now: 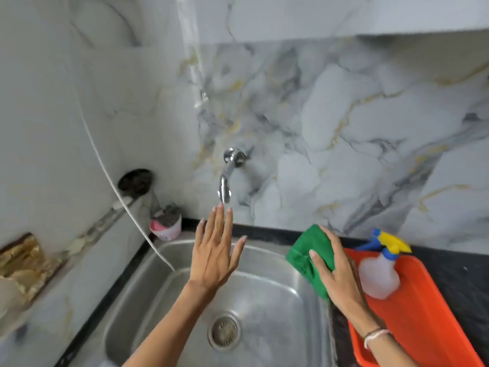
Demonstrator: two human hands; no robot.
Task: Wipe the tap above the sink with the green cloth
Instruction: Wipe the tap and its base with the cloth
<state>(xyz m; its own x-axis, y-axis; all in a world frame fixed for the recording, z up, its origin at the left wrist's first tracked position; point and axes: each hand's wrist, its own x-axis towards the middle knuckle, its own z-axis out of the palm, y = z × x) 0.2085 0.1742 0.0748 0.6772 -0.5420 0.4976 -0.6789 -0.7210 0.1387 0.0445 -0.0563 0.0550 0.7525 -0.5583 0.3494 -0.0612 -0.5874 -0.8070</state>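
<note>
Right hand (337, 274) gripping green cloth (308, 256) at sink (299, 300) edge, left hand (214, 256) spread just below tap (228, 176)

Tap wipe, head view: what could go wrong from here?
The cloth is only pinned under the right hand at the sink edge, so it may slip into the basin. The spray bottle stands close by in the tray; lifting the cloth could knock it. The open left hand under the tap may block wiping.
</note>
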